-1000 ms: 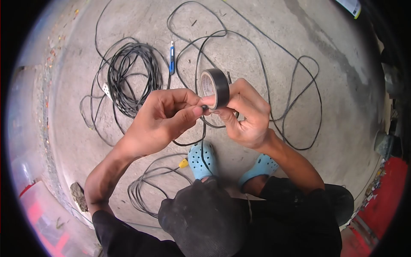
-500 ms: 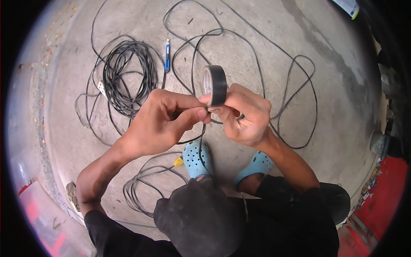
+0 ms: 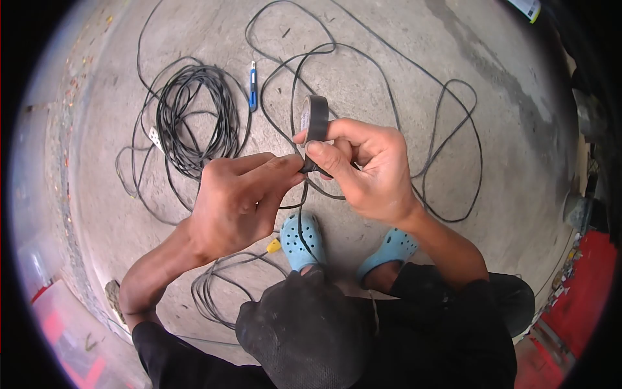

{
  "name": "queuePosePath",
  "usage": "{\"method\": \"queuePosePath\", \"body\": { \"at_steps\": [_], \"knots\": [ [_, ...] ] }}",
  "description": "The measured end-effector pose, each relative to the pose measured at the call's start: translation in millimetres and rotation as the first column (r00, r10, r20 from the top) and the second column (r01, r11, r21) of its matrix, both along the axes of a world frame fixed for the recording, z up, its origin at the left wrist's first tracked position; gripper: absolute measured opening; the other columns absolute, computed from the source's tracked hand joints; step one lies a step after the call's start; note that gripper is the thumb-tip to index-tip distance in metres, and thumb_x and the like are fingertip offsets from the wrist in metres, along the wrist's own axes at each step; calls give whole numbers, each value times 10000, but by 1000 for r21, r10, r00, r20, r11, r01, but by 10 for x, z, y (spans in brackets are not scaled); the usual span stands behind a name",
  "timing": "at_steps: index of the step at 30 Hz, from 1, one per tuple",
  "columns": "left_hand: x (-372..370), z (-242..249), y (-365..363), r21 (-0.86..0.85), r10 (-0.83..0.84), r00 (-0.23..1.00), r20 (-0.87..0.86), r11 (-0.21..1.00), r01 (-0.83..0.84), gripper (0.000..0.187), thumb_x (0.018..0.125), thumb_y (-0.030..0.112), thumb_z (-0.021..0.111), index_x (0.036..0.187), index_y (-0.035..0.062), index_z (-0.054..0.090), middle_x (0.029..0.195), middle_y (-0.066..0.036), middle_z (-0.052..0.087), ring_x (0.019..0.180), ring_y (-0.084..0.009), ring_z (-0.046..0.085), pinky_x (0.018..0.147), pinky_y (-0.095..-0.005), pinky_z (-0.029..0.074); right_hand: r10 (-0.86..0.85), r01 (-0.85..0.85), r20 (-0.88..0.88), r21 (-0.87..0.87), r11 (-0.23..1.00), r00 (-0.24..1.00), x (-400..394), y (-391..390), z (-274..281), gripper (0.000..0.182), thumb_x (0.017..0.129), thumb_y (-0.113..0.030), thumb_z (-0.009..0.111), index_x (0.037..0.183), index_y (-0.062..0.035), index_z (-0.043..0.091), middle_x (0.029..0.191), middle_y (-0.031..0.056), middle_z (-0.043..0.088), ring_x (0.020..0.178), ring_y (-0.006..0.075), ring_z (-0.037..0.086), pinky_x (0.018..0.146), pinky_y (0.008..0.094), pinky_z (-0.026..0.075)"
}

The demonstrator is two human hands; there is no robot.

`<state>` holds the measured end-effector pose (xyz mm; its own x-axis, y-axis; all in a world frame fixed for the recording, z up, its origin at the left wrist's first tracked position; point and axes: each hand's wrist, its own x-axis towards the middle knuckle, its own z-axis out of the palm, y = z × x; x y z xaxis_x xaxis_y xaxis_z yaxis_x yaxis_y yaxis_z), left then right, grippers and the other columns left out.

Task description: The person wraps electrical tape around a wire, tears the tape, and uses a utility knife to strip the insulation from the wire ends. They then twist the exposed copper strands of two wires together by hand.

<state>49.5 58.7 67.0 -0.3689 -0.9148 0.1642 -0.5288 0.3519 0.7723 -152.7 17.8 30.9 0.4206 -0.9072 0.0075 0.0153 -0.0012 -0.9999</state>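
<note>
My left hand pinches a black cable between thumb and fingers, at a spot with black tape on it. Close on its right, my right hand is closed around a roll of black electrical tape, which stands upright with its printed inner core facing left. A short strip of tape runs from the roll down to the cable at my left fingertips. From there the cable hangs toward the floor, past one shoe. My fingers partly hide the wrapped spot.
A coiled black cable lies on the concrete at left, with a white socket by it. A blue utility knife lies right of the coil. Loose cable loops spread across the floor. A yellow plug lies near my light-blue clogs.
The tape roll has moved slightly left and down, and my right hand has turned around it. A strip of tape now shows between roll and cable. My left fingers have shifted their pinch.
</note>
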Motion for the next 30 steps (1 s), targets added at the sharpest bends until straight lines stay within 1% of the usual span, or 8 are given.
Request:
{"method": "queuePosePath", "body": {
  "at_steps": [4,8,10,16,21,25,26,30],
  "knots": [
    [71,-92,-11,-262,-104,982,156,954,142,220,834,-58,741,1037,-34,661,705,-84,591,518,-185,549,438,-332,412,153,-147,-60,102,984,986,-66,-54,11,206,982,-99,690,1083,76,728,572,-102,414,554,-16,385,516,196,351],
    [122,-198,7,-433,-100,914,394,857,281,302,800,-1,798,1041,-55,625,704,-38,555,539,-140,545,424,-299,418,187,-185,7,197,963,982,-62,-73,-65,177,969,-112,706,966,62,735,546,-90,441,537,-11,424,504,202,371],
    [120,-226,-17,-496,-84,917,391,820,286,281,826,13,792,1035,-54,615,698,-25,543,523,-122,514,417,-293,404,178,-185,53,232,955,983,-33,-92,-52,230,959,-124,712,796,39,717,513,-76,451,518,-5,447,469,216,372],
    [123,-279,-60,-629,-20,876,482,688,362,368,866,27,767,1199,-97,669,607,28,420,491,-76,412,398,-247,328,184,-199,76,351,915,980,-23,-130,-59,254,974,-147,698,816,51,718,562,-50,524,565,15,523,532,214,474],
    [97,-265,-55,-600,-6,931,365,763,240,271,825,-37,772,1084,-64,696,647,-2,546,483,-99,471,411,-255,364,188,-209,92,395,895,978,-54,-162,-102,172,982,-130,688,920,30,684,678,-28,575,622,35,530,557,227,466],
    [73,-213,7,-263,52,991,126,965,-17,187,816,-79,750,996,-56,707,773,-129,703,574,-172,641,486,-279,458,247,-268,214,76,960,945,-103,-208,-101,102,941,-67,714,992,-6,649,814,-6,584,727,64,552,618,262,464],
    [73,-182,34,-144,93,991,100,986,-79,187,855,-31,755,1036,-20,706,737,-80,680,555,-161,595,512,-260,467,330,-334,93,25,942,939,-152,-232,-25,107,878,-5,739,955,-17,666,843,13,576,764,105,572,648,286,467],
    [100,-10,22,470,216,966,-139,873,-128,167,980,89,680,1045,-64,691,728,-28,663,658,-42,552,562,-210,423,221,-241,-96,-355,903,971,-125,-245,-76,128,809,73,727,871,-37,704,834,51,571,714,135,548,612,282,429]
  ]
}}
